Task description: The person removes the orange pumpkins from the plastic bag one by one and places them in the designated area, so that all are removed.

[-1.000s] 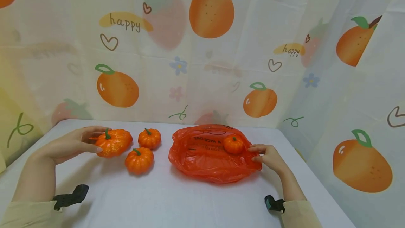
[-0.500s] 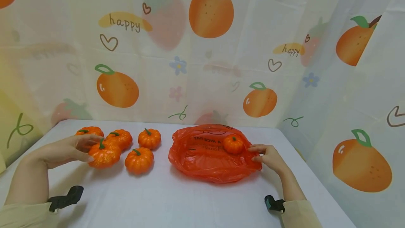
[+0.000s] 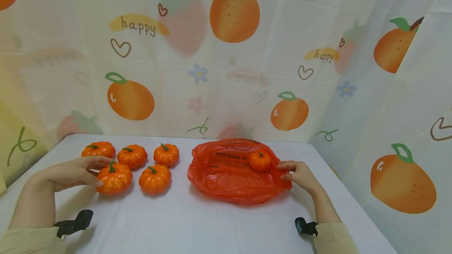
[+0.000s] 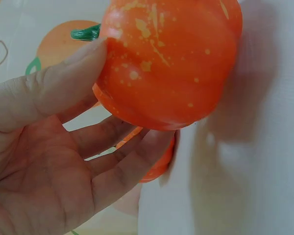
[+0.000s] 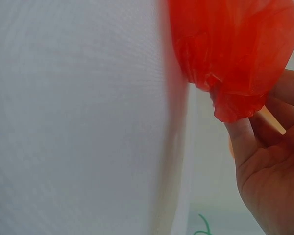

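Observation:
At the left of the head view, my left hand (image 3: 72, 173) grips a small orange toy pumpkin (image 3: 115, 180) with a green stem. In the left wrist view the thumb presses one side of this pumpkin (image 4: 171, 63) and the fingers curl at its other side; it is at or just above the tabletop. My right hand (image 3: 301, 173) pinches the right rim of an open red plastic bag (image 3: 226, 185), its thumb and fingers on the film (image 5: 235, 49). Inside the bag, near that hand, lies one more pumpkin (image 3: 260, 160).
Behind the held pumpkin stand a back-left pumpkin (image 3: 99, 149) and another pumpkin (image 3: 132, 156). To its right are a front pumpkin (image 3: 155, 179) and a rear pumpkin (image 3: 166, 155). The white table (image 3: 197, 226) ends at a fruit-printed curtain (image 3: 183, 101).
My left hand has brought its pumpkin leftward and down towards me, uncovering two pumpkins behind it. The right hand and the bag have stayed in place.

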Demonstrator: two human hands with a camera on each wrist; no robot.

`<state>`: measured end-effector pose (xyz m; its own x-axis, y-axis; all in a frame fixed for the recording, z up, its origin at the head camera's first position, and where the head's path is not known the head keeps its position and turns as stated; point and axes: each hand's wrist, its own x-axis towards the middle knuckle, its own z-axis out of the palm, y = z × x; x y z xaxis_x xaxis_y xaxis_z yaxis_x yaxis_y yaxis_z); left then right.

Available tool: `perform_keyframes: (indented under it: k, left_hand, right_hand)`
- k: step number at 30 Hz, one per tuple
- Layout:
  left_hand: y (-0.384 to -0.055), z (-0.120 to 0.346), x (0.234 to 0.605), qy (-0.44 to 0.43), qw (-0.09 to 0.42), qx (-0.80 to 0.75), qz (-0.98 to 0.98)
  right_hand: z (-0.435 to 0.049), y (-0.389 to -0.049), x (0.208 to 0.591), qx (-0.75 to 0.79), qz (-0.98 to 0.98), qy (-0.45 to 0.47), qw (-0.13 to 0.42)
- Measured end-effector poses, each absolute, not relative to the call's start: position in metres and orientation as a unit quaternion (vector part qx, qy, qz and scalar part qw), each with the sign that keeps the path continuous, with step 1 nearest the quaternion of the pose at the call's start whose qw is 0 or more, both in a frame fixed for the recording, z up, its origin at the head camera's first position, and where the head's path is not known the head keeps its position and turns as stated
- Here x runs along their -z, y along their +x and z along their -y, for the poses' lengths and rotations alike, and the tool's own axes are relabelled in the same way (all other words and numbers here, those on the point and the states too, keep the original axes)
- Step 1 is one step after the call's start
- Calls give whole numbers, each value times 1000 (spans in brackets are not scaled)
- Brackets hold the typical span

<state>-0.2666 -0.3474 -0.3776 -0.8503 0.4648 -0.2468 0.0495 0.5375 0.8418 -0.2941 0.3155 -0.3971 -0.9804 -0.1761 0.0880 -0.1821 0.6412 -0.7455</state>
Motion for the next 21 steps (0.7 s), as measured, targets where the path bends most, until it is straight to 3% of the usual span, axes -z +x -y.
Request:
perform_keyframes:
  k: [21]
  left_hand:
    - [-269, 348, 385, 124, 235, -450, -853]
  right_hand:
    - [-320, -298, 400, -405, 908, 106, 8]
